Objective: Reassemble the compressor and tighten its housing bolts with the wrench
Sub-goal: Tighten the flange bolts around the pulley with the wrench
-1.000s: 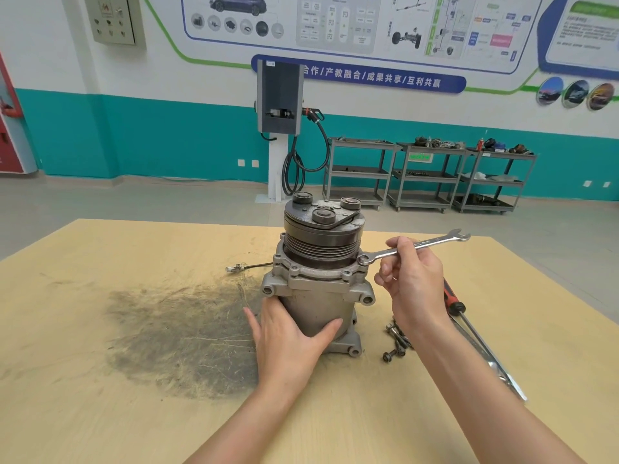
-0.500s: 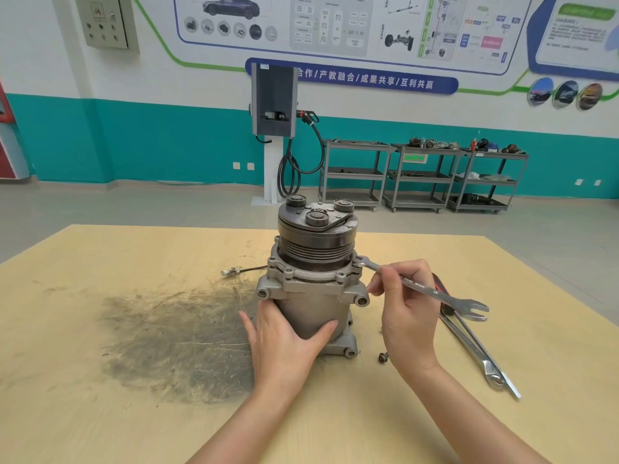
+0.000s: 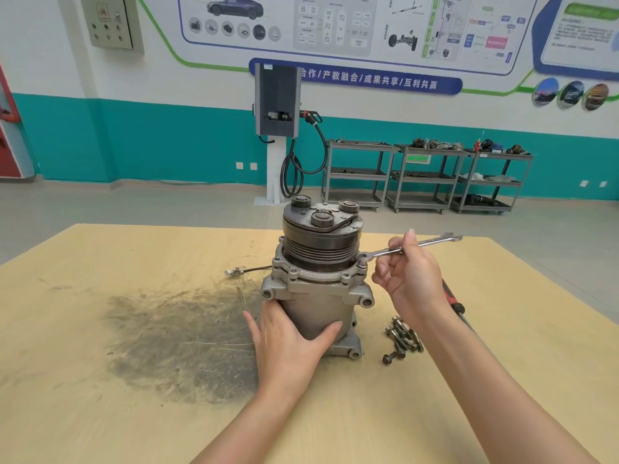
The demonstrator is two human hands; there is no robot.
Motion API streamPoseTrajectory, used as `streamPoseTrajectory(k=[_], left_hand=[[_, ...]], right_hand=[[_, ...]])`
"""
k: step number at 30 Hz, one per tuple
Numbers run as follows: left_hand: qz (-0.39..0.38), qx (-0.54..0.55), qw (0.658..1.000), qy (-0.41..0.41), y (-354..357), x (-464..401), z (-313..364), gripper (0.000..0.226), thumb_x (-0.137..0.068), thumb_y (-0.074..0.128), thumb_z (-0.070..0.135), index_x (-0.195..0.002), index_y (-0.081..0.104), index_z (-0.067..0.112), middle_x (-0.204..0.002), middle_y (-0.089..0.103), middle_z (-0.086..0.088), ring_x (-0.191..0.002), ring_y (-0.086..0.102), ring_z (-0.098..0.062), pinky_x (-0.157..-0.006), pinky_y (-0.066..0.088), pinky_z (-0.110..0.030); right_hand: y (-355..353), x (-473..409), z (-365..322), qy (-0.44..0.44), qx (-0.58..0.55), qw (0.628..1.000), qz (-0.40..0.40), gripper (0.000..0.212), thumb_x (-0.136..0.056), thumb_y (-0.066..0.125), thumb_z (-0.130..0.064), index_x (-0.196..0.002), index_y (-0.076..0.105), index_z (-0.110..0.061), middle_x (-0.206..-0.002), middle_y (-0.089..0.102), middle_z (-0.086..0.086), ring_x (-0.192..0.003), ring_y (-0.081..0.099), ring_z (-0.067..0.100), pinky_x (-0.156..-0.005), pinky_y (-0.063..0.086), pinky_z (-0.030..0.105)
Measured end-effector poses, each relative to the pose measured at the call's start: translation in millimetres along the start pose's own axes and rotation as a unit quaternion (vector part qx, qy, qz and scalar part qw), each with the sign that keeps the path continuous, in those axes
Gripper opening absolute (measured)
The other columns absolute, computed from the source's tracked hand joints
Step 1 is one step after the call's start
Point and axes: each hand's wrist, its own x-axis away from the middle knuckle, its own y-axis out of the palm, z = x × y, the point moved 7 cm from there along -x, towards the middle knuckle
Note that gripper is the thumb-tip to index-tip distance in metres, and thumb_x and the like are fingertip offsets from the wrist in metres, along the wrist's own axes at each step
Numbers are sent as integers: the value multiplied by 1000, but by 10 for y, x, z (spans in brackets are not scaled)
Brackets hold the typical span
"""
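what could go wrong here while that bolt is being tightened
The right hand holds the wrench partway along its shaft, with the ring end on a flange bolt; it might slip off. The compressor stands upright, steadied only by the left hand, so a hard pull could tip it. The loose bolts beside its base could get knocked away.

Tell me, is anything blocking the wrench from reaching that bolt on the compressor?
Nothing visible does. The wrench, held by the right hand, already has its ring end on a flange bolt; the left hand steadies the compressor lower down.
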Motion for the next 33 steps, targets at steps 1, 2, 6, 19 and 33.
streamPoseTrajectory(k=[1, 2, 6, 19, 33], left_hand=[[-1, 0, 1000, -1, -1, 0, 0, 95, -63, 78, 61, -129, 42, 3, -116, 40, 6, -128, 14, -9, -123, -9, -41], [-1, 0, 1000, -2, -3, 2, -1, 94, -63, 78, 60, -129, 42, 2, -116, 40, 6, -127, 15, -9, -124, -9, -41], [-6, -1, 1000, -14, 2, 3, -6, 93, -64, 81, 57, -128, 43, 2, -114, 37, 7, -125, 13, -8, -124, -3, -47], [10, 0, 1000, -7, -28, 7, 22, 94, -66, 81, 57, -132, 40, 4, -125, 49, -2, -130, 19, -9, -124, -10, -40], [-9, -8, 1000, -13, -24, 7, 20, 92, -66, 80, 57, -128, 41, 3, -115, 36, 8, -124, 15, -7, -124, -7, -44]], right_hand=[[7, -21, 11, 20, -8, 1000, -4, 39, -107, 29, -38, -83, 48, -13, -45, 47, 2, -41, 42, 13, -46, 37, 26], [12, -38, 27, 39, -17, 999, -8, 40, -107, 29, -38, -82, 47, -14, -44, 44, 2, -40, 40, 13, -45, 35, 26], [30, -69, 76, 77, -11, 997, -12, 41, -107, 28, -39, -80, 47, -14, -41, 39, 1, -37, 34, 13, -41, 30, 23], [-5, 433, -88, -242, 139, 959, 42, 32, -103, 34, -39, -85, 47, -16, -47, 48, -2, -43, 43, 10, -46, 37, 18], [14, 331, -325, -223, 157, 958, 91, 44, -107, 24, -39, -79, 50, -17, -48, 55, -2, -49, 50, 13, -45, 37, 24]])
